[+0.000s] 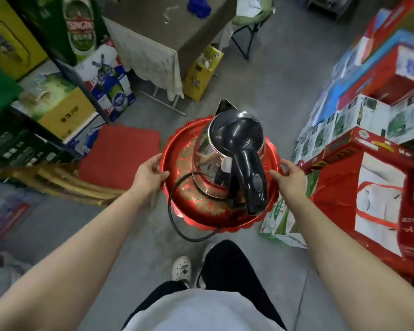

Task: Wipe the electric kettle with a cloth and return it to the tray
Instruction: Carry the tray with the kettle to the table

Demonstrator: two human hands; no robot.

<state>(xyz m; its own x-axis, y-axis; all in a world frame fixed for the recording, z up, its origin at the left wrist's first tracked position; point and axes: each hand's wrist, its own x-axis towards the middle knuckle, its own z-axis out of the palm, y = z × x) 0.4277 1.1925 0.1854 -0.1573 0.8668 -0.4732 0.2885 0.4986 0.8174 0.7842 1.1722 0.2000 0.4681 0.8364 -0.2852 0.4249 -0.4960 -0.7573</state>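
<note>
Head view: both hands (151, 172) (289, 176) grip kettle (227, 149) tray (177, 149) beside Tsingtao box (79, 27).

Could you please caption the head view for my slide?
Both hands, left hand and right hand, grip the red tray carrying the electric kettle.

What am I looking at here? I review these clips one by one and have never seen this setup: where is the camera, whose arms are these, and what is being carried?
There is no machine here. The single picture comes from a wide-angle camera worn on a person's head, looking forward and down, so the two bare arms reaching in from the bottom are the wearer's own. The left hand and the right hand each grip an opposite edge of a round red tray, holding it above a grey concrete floor. On the tray stands an electric kettle, steel with a black lid and handle. Its black cord loops over the tray's near rim. No cloth is in either hand. Stacked cartons line both sides of the room.
</note>
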